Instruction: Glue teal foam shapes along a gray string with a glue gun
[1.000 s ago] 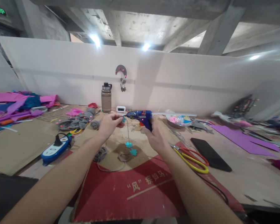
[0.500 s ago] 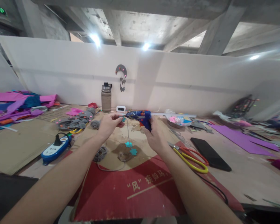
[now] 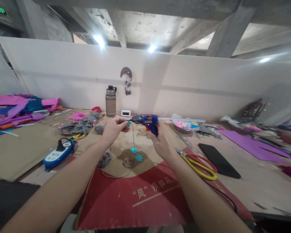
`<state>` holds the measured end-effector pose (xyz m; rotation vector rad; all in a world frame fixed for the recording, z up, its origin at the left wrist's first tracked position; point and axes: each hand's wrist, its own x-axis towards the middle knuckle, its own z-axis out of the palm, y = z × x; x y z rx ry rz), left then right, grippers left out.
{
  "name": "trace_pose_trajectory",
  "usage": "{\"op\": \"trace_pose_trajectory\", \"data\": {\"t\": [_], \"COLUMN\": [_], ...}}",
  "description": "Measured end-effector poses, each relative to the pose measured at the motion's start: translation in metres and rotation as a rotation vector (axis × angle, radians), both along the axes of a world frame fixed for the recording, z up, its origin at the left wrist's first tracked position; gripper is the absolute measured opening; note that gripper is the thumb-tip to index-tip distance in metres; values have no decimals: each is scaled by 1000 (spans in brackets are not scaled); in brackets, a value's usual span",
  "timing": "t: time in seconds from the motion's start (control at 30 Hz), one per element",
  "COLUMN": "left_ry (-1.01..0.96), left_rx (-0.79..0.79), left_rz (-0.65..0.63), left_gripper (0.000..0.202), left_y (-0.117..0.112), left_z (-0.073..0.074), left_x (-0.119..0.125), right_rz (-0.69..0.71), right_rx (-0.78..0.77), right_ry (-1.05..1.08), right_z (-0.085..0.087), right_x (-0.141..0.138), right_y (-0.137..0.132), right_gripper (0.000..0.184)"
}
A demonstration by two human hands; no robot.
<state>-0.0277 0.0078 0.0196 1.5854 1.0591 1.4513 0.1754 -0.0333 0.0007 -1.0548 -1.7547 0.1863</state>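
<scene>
My right hand [image 3: 161, 140] grips a blue glue gun [image 3: 146, 121], its nozzle pointing left. My left hand [image 3: 113, 129] pinches a small teal flower piece [image 3: 128, 124] right at the nozzle tip. A grey string [image 3: 133, 136] hangs down from that piece, carrying two more teal flowers [image 3: 136, 154] that rest on the cardboard [image 3: 145, 194]. The string ends in a loose grey coil [image 3: 104, 160] on the cardboard.
Yellow and red scissors [image 3: 199, 163] and a black phone [image 3: 218, 156] lie to the right. A blue-white power strip [image 3: 57, 154] sits to the left, a water bottle [image 3: 110, 101] at the back wall. Purple sheets [image 3: 252, 144] right, coloured felt scraps [image 3: 19, 108] left. Another person's arm [image 3: 289, 137] shows at far right.
Both hands hold nearly still with the glue gun at the teal piece. Another person's arm has come into view at the far right edge.
</scene>
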Motion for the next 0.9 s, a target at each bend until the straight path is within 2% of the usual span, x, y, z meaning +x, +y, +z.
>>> {"op": "trace_pose_trajectory", "data": {"t": [0.9], "left_ry": [-6], "left_rx": [5], "left_rz": [-12], "left_gripper": [27], "left_y": [1], "left_z": [-1], "left_x": [0], "right_rz": [-44], "right_rx": [-1], "right_ry": [-41], "right_z": [1], "right_x": [0], "right_y": [-2], "right_gripper": [50]}}
